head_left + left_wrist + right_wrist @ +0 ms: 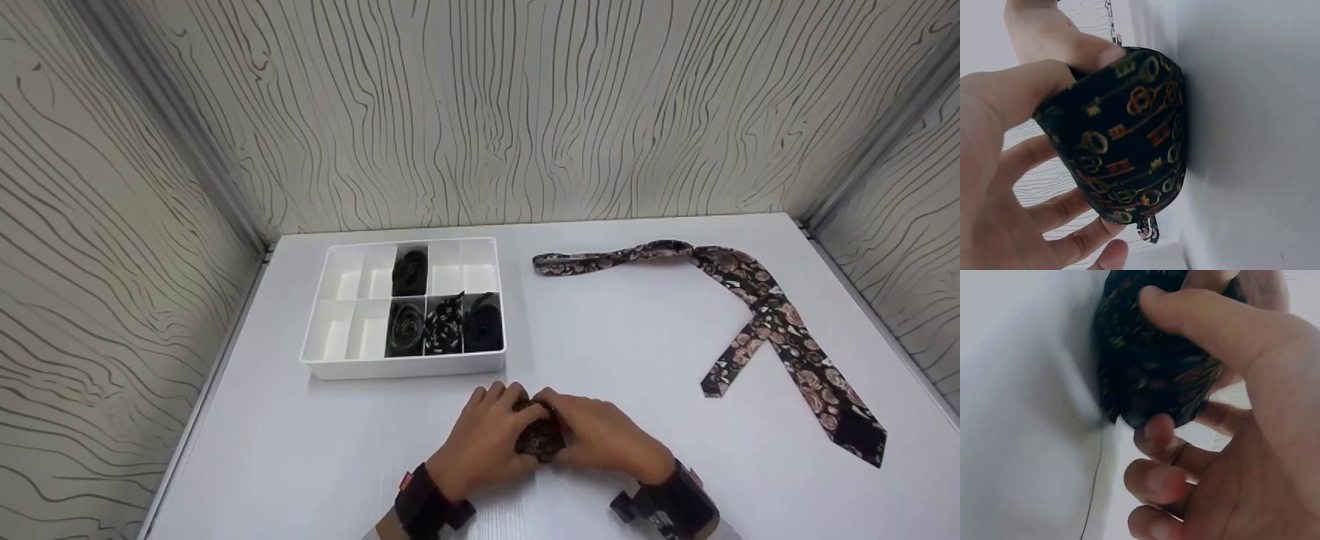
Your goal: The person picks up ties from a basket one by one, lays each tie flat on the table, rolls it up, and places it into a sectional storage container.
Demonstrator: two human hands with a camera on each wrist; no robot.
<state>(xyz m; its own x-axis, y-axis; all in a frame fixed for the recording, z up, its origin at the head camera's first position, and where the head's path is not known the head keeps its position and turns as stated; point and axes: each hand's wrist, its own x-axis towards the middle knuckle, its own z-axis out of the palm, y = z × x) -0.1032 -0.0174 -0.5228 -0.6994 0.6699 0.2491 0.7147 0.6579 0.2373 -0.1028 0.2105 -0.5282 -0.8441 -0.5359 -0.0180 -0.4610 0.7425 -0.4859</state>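
Observation:
Both hands hold a rolled necktie (541,441) low over the white table in the head view. Gold and orange keys on dark cloth show on the rolled tie (1129,140) in the left wrist view. My left hand (487,435) grips it from the left, thumb and fingers around the roll. From the other side my right hand (611,436) grips it; in the right wrist view, the right thumb (1185,312) presses on the blurred roll and a fingertip touches its end. The hands partly hide the tie in the head view.
Behind the hands stands a white divided box (405,367). Its compartments hold several dark rolled ties, one in the back row (410,271) and others in front. At the right lies a floral tie (806,360), loosely folded across itself. Patterned walls enclose the table.

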